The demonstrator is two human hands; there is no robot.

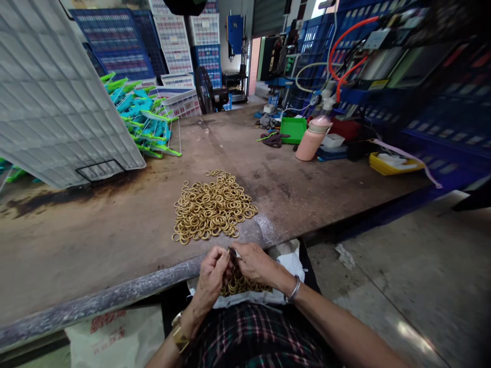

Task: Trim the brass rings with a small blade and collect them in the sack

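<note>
My left hand (pixel 215 268) is closed in a pinch, close against my right hand at the table's front edge. My right hand (pixel 252 261) is closed too, its fingertips meeting the left ones. Between them shows a small dark thing (pixel 232 253), too little of it visible to name. Below the hands, brass-coloured rings (pixel 245 286) lie in a white sack (pixel 293 263) on my lap. Just beyond the hands, a heap of similar brass-coloured rings (pixel 213 207) is spread on the table.
The brown table (pixel 146 220) carries a leaning white ribbed panel (pixel 65 97) and green-and-blue plastic pieces (pixel 148 117) at left. A pink bottle (pixel 310 140), green tray (pixel 293 130) and yellow tray (pixel 395 164) stand at right. A printed sack (pixel 118 337) sits below the edge.
</note>
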